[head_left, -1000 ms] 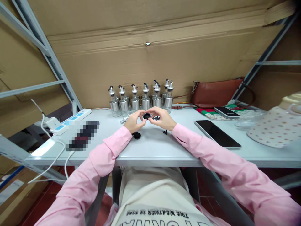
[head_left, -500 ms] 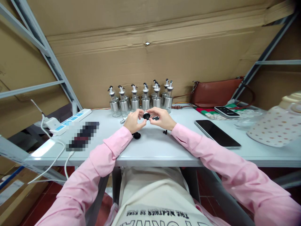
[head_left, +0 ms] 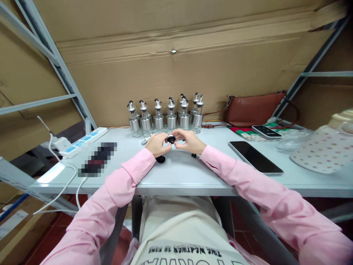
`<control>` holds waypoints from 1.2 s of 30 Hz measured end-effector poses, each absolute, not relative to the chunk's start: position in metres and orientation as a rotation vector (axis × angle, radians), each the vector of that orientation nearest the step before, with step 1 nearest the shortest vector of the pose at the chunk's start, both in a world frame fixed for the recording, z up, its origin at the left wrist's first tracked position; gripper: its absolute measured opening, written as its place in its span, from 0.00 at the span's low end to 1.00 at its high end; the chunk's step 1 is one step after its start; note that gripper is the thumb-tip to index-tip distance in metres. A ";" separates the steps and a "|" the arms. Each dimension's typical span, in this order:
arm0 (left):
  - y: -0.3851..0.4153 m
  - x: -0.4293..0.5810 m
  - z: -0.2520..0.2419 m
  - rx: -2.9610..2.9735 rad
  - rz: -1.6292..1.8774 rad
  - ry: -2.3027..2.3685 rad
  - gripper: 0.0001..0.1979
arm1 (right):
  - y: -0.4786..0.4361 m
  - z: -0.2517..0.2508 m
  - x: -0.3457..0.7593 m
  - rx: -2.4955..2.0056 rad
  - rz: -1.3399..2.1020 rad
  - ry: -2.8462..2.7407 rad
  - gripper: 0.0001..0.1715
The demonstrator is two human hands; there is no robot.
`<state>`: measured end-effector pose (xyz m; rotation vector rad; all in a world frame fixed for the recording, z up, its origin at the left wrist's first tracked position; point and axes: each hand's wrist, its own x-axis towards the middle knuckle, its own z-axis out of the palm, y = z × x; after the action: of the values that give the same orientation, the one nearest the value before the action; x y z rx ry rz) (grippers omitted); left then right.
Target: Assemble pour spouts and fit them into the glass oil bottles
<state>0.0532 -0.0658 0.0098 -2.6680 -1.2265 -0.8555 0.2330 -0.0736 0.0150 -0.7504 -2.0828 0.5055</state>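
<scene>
Between my two hands is a small round black stopper (head_left: 171, 139) with a paler part on top. My left hand (head_left: 158, 144) pinches it from the left, and my right hand (head_left: 189, 140) has its fingers closed on it from the right. A black round cap (head_left: 160, 159) lies on the table just below my left hand. Small black pieces (head_left: 193, 155) lie near my right wrist. A silvery metal part (head_left: 146, 139) shows partly behind my left hand. Beyond my hands stand several glass and steel bottles (head_left: 171, 121) with pourer tops.
On the left of the table (head_left: 182, 176) are a white power strip (head_left: 82, 142) and a pixelated dark object (head_left: 97, 160). To the right lie a black-screened phone (head_left: 255, 157), a brown bag (head_left: 252, 108), a second dark device (head_left: 266, 131) and a dotted white item (head_left: 321, 151).
The stopper has dropped slightly and tilted between my fingers. My right hand has shifted a little lower, with its fingers changing position around the stopper.
</scene>
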 end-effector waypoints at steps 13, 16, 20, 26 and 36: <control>-0.066 0.054 0.011 -2.701 -0.895 -1.147 0.07 | -0.078 0.019 0.232 -0.800 0.604 -2.099 0.13; -0.066 0.054 0.009 -2.707 -0.875 -1.146 0.07 | -0.080 0.020 0.232 -0.829 0.599 -2.105 0.12; -0.065 0.055 0.009 -2.696 -0.881 -1.147 0.08 | -0.081 0.020 0.231 -0.871 0.581 -2.116 0.11; -0.066 0.056 0.010 -2.715 -0.871 -1.134 0.09 | -0.083 0.023 0.230 -0.897 0.565 -2.104 0.10; -0.065 0.056 0.008 -2.684 -0.842 -1.168 0.09 | -0.084 0.024 0.229 -0.890 0.499 -2.100 0.09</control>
<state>0.0565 -0.0647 0.0076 -2.6837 -1.1679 -0.8421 0.2293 -0.0837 0.0241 -0.8902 -2.1001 0.4994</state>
